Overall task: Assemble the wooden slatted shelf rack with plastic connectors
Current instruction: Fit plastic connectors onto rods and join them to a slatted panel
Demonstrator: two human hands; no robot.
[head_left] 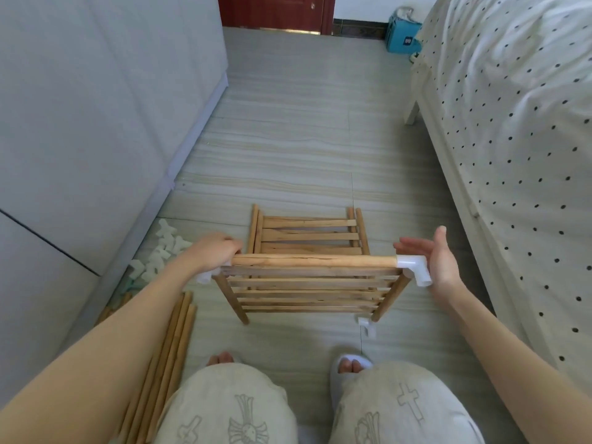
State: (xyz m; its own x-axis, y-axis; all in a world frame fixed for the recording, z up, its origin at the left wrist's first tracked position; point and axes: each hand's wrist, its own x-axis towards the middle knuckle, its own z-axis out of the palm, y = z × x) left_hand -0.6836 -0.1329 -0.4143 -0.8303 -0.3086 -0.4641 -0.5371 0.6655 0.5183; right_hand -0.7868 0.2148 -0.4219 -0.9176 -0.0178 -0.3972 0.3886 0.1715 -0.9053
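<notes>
A wooden slatted shelf panel is raised off the floor, with a round wooden rail along its top edge. My left hand grips the rail's left end, over a white plastic connector. A white connector caps the rail's right end. My right hand is flat with straight fingers just right of that connector, its palm toward it. Another small white connector sits at the panel's lower right corner. A second slatted panel lies flat on the floor behind.
Loose white connectors are heaped by the grey cabinet on the left. Several wooden rods lie on the floor beside my left knee. A bed with dotted cover runs along the right. A teal box stands far back.
</notes>
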